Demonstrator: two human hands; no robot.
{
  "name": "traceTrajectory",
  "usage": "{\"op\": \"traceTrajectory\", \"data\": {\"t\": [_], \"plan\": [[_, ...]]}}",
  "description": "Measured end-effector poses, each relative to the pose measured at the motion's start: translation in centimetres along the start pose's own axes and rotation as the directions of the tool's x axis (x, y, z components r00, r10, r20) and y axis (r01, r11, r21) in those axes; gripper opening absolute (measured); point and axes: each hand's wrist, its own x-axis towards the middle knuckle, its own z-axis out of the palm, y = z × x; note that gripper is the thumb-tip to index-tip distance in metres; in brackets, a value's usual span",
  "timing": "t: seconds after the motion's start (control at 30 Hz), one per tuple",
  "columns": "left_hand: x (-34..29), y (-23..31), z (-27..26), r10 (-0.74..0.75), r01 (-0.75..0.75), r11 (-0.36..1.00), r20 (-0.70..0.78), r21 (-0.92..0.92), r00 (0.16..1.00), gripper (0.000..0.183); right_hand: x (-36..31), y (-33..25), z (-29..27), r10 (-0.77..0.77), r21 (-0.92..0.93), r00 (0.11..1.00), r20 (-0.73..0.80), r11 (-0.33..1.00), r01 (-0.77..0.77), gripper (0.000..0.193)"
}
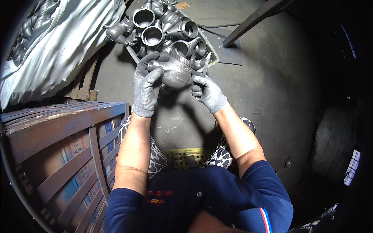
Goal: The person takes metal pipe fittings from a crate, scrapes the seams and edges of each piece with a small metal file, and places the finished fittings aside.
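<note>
In my left hand (145, 87) I have the grey metal casting (176, 76) pinched at its small spout (152, 65), thumb on the near side and fingers curled behind; the casting's body lies to the right of that grip, raised over the floor (272, 81) in front of my knees, its broad ringed mouth turned up and away from me; its long axis, as I judge it, runs from spout to far-right rim, rising slightly rightward.

My right hand (210, 94) is curled round a slim tool (205, 66), whose upper end stands out of the fist, pointing away from me and a little right; whether it is a blade or a file I cannot tell; the fist sits just beside the casting's right side, and whether it touches I cannot tell; so the left hand bears the casting, while the tool lies crosswise to its length.

Just beyond both hands is the bin (215, 59), heaped with similar castings (170, 20); farther left lies a white sack (66, 50); a slatted crate (66, 121) stands beside my left forearm.
</note>
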Motion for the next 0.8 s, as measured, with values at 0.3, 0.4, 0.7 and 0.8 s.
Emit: {"op": "traceTrajectory", "data": {"t": [0.3,0.4,0.7,0.8], "plan": [[-0.4,0.6,0.4,-0.022,0.019,0.999,0.074,0.048,0.997,0.062,-0.4,-0.8,-0.3,-0.036,-0.033,0.999,-0.001,0.999,0.036,0.007],[-0.2,0.6,0.5,-0.043,0.040,0.999,0.099,0.028,0.994,0.065,-0.5,-0.9,-0.2,-0.023,-0.053,0.999,-0.029,0.998,0.022,0.007],[0.4,0.0,0.7,-0.069,0.067,0.997,0.062,0.033,0.996,0.059,-0.3,-1.5,-0.8,0.047,-0.027,0.998,-0.029,0.999,-0.048,0.010],[0.2,0.0,0.5,-0.075,0.071,0.996,0.079,0.045,0.994,0.054,-0.3,-1.4,-0.2,0.017,-0.065,0.996,-0.092,0.998,-0.023,0.006]]}}
